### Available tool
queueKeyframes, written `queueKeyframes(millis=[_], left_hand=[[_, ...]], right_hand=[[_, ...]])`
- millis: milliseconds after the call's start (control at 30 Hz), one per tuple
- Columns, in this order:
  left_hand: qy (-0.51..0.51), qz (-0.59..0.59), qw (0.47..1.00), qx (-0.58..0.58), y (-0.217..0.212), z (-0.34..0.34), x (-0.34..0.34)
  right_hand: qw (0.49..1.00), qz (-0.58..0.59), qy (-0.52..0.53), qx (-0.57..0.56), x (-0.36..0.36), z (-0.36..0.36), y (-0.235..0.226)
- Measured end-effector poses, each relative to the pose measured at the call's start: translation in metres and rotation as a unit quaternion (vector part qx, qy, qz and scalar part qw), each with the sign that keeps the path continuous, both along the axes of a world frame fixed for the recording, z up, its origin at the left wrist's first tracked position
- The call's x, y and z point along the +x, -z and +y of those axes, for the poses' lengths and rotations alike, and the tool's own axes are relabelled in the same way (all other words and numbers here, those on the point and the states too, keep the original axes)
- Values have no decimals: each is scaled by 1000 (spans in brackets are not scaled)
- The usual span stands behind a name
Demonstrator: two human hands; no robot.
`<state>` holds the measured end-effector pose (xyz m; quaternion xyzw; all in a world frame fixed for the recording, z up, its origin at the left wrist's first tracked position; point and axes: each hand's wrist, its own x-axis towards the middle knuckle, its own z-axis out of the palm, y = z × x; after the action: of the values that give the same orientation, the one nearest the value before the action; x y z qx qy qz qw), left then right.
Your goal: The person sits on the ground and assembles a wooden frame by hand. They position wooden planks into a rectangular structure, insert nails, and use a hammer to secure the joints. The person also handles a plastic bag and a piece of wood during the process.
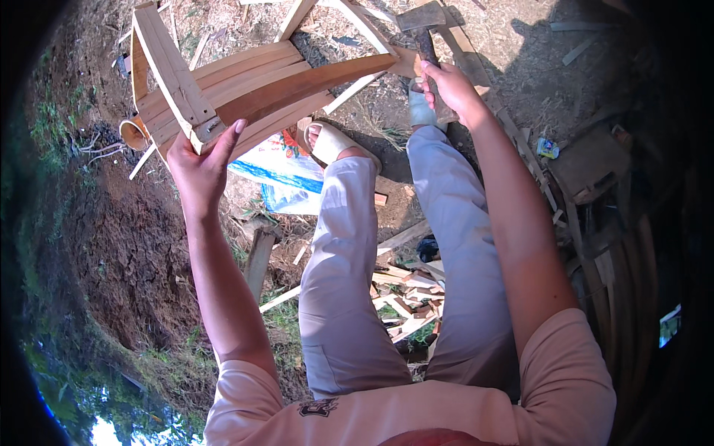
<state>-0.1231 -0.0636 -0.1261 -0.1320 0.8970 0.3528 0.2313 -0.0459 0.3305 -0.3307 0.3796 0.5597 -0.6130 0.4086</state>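
My left hand (199,165) is closed around the near corner of a slatted wooden frame (256,70) that looks like part of a chair. Its thumb presses the end of a straight pale rail (167,67), close to small dark holes. A curved brown board (312,85) runs from that corner toward the right. In my right hand (455,93) is a hammer with a dark handle and a blocky, mallet-like head (422,16). The hammer head points away from me, apart from the slats, beyond the curved board's right end.
Between the frame and my sandalled left foot (332,143) lies a white and blue plastic sack (279,175). Wood offcuts (409,305) are heaped between my legs. Shavings cover the ground ahead. Long boards (625,290) lie at the right, and a dirt bank (134,275) rises at the left.
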Motion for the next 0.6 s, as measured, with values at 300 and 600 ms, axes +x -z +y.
queueKeyframes(millis=[300, 600], left_hand=[[-2, -42, 998, 47, 2, -5, -1], [43, -6, 999, 31, 8, -10, -1]], right_hand=[[997, -61, -1, -37, 29, -15, 12], [995, -51, 78, -15, 70, -53, -58]])
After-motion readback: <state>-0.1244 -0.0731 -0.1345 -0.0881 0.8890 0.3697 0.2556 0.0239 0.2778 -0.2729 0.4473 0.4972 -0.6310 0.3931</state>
